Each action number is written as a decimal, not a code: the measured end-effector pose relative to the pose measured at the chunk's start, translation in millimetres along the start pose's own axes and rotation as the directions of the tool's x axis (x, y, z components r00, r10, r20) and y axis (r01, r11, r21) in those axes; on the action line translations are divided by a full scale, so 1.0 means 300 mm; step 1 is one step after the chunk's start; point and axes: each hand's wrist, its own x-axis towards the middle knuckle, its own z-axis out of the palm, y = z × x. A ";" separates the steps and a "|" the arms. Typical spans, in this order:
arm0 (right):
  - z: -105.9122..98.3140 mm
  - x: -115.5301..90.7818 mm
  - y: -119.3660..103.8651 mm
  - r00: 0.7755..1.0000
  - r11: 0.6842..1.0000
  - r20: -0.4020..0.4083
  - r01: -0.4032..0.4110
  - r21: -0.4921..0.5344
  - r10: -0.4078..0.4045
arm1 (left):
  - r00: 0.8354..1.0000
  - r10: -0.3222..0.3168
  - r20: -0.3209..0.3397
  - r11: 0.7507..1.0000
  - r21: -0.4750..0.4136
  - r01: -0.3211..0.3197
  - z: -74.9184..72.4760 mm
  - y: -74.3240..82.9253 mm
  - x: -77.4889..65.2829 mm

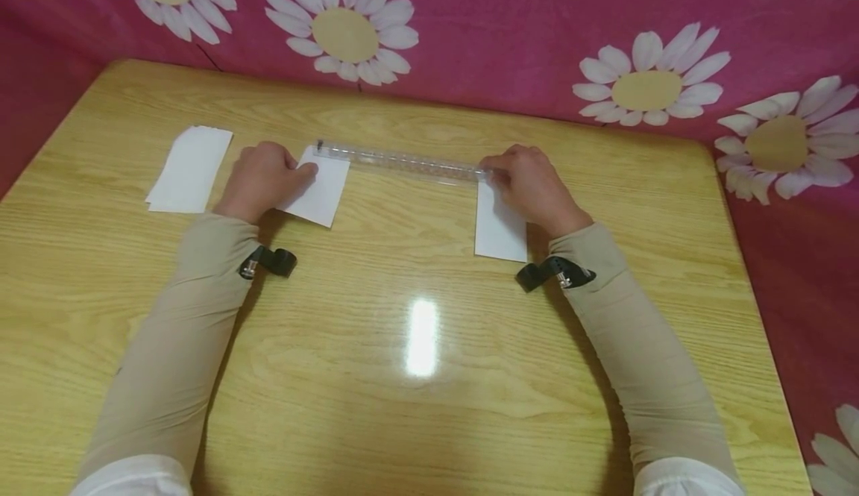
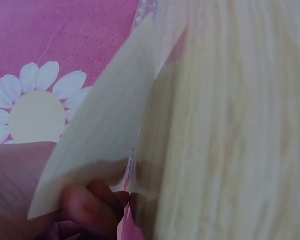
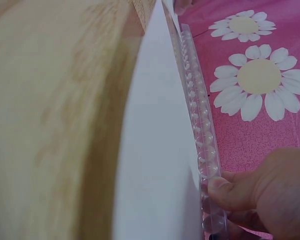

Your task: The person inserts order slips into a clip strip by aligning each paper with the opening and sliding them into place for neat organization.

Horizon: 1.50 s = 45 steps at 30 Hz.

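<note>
A long clear plastic strip with a row of rounded bumps point(image 1: 403, 162) spans between two white paper cards. My left hand point(image 1: 263, 179) pinches the left card point(image 1: 329, 190) at its left side, thumb on top; the strip's left end overlaps that card's top edge. In the left wrist view the card point(image 2: 107, 110) rises at a slant beside the fingers. My right hand point(image 1: 537, 186) pinches the strip's right end, seen closely in the right wrist view with the thumb on the bumpy strip point(image 3: 202, 135). The right card point(image 1: 499, 224) lies beneath this hand, partly covered.
Several white cards lie stacked point(image 1: 191, 171) on the wooden table point(image 1: 376, 421), left of my left hand. A pink cloth with daisies point(image 1: 496, 33) hangs behind the table's far edge. Small black camera mounts sit on both wrists.
</note>
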 end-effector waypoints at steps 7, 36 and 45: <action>-0.003 0.000 0.001 1.000 1.000 -0.006 0.008 -0.001 -0.008 | 1.000 -0.001 0.016 1.000 -0.006 0.002 0.000 0.014 -0.002; -0.005 -0.010 -0.001 0.998 0.999 -0.047 0.048 0.003 -0.048 | 0.997 0.071 0.025 0.997 -0.010 -0.071 0.017 0.032 -0.002; -0.001 -0.005 0.001 0.999 1.000 -0.024 0.029 -0.005 -0.029 | 0.998 0.052 0.044 0.998 -0.021 -0.051 0.026 0.040 0.002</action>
